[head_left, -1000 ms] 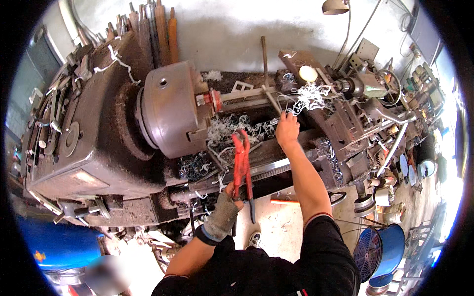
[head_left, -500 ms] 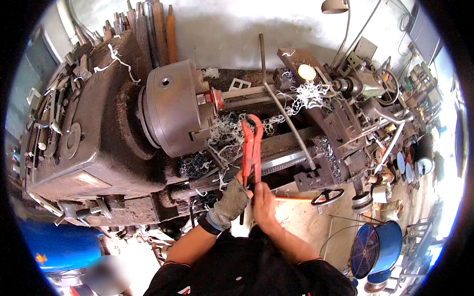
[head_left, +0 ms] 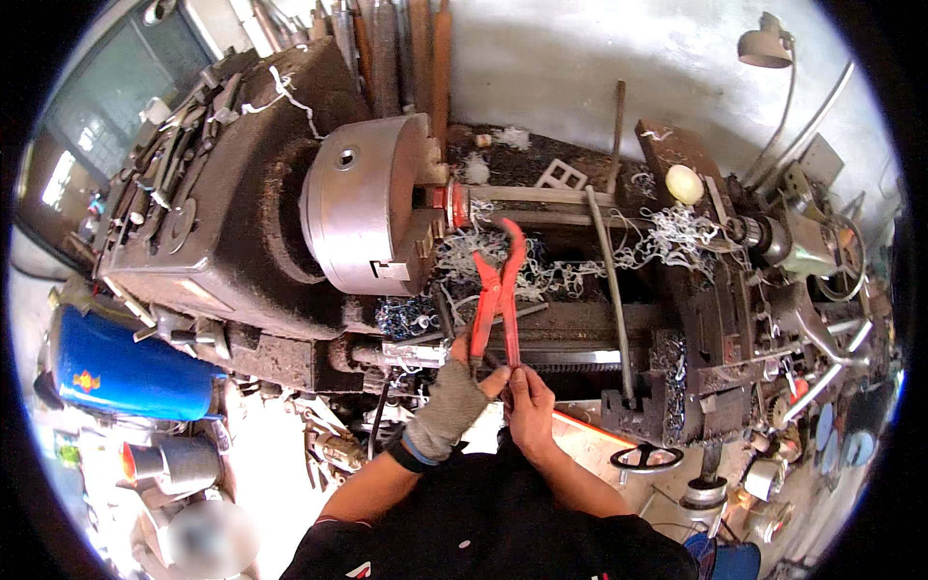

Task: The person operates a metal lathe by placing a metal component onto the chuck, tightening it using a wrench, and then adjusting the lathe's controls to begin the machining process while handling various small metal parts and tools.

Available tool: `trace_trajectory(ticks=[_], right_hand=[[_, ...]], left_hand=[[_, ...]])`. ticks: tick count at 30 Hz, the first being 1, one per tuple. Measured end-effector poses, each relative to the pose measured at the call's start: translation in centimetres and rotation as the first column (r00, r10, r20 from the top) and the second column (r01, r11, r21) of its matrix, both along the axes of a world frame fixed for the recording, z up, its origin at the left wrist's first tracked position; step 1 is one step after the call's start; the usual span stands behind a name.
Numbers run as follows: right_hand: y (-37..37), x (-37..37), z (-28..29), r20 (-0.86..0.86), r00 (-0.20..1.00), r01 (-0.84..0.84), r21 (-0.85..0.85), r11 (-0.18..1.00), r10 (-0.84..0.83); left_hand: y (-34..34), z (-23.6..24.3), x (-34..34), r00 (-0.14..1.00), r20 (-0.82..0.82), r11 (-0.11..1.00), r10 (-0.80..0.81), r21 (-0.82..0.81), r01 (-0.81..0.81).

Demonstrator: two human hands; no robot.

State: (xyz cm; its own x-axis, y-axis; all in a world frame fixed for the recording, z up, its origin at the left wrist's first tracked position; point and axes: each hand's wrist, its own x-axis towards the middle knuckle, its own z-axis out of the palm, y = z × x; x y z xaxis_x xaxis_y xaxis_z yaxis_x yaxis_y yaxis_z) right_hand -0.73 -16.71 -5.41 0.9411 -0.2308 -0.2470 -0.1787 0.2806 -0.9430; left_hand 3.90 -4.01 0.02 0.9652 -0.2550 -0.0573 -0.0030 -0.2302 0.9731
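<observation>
A red pipe wrench (head_left: 500, 290) points away from me, its jaws spread apart in front of the lathe bed. My left hand (head_left: 450, 404), in a grey fingerless glove, is closed round one handle. Bare fingers of my right hand (head_left: 527, 404) pinch the lower end of the other handle. Just beyond the jaws lie tangled metal shavings (head_left: 474, 253). Behind and left of the wrench is the big lathe chuck (head_left: 360, 215), with a red ring-shaped part (head_left: 450, 205) at its jaws.
A long metal bar (head_left: 609, 290) leans across the lathe bed on the right. Pale curly shavings (head_left: 680, 235) cover the carriage beside a round cream-coloured thing (head_left: 684, 185). A handwheel (head_left: 646, 457) sticks out at the lower right. A blue drum (head_left: 135, 365) stands at the left.
The wrench's jaws have spread wider and its handles have shifted. My right hand has turned to a fingertip grip lower on its handle. The whole view has swung left.
</observation>
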Motion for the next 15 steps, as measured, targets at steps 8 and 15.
trace_trajectory(ticks=[8, 15], right_hand=[[-0.8, 3.3, 0.3, -0.033, 0.986, -0.158, 0.117, 0.980, 0.163], [0.9, 6.9, -4.0, 0.116, 0.980, -0.194, 0.365, 0.911, 0.163]], left_hand=[[-2.5, 0.6, 0.8, 0.971, 0.117, 0.960, 0.210, 0.164, -0.228], [-2.8, -1.3, 3.1, 0.941, 0.247, 0.947, 0.233, 0.164, -0.277]])
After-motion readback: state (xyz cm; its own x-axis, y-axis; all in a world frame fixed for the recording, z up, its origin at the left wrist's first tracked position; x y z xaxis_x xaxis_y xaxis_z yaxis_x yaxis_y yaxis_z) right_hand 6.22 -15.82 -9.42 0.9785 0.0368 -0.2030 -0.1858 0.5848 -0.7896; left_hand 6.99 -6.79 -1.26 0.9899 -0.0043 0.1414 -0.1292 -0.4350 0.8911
